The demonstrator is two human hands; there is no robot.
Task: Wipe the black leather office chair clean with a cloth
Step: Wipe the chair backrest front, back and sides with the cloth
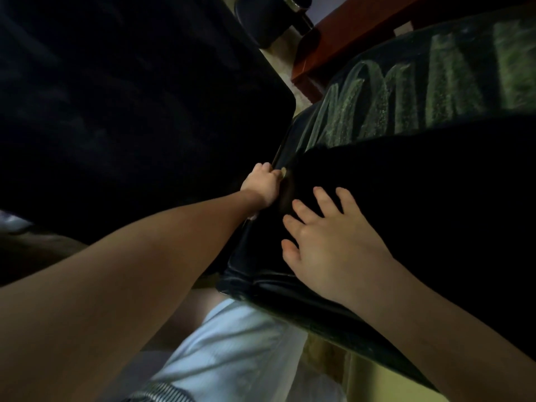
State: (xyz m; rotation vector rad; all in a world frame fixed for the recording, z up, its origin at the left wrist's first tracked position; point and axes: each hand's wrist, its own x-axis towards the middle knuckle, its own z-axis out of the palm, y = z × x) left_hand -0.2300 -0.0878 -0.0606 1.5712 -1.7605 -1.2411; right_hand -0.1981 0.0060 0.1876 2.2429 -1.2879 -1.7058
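We are looking past the left forearm [116,285], which is reaching in from the lower left above a pair of pale shorts [232,343]. The chair [435,198] is filling the right half of the view, its black leather lying in deep shadow. The left hand [261,185] is clenching its fingers on the chair's left edge. A small pale scrap [283,171] is showing at the fingertips; we cannot tell whether it is the cloth. The right hand [330,242] is lying released, fingers spread flat on the leather near the front corner. Pale dust streaks [435,91] are crossing the far part of the chair; we are reading no letters in them. A large black panel [130,111] is standing just beside the chair on the left and blocking that whole side. A strip of light floor [282,68] is showing between the two. Reddish-brown wooden furniture [348,33] is standing beyond the chair, near a chrome fitting [290,1].
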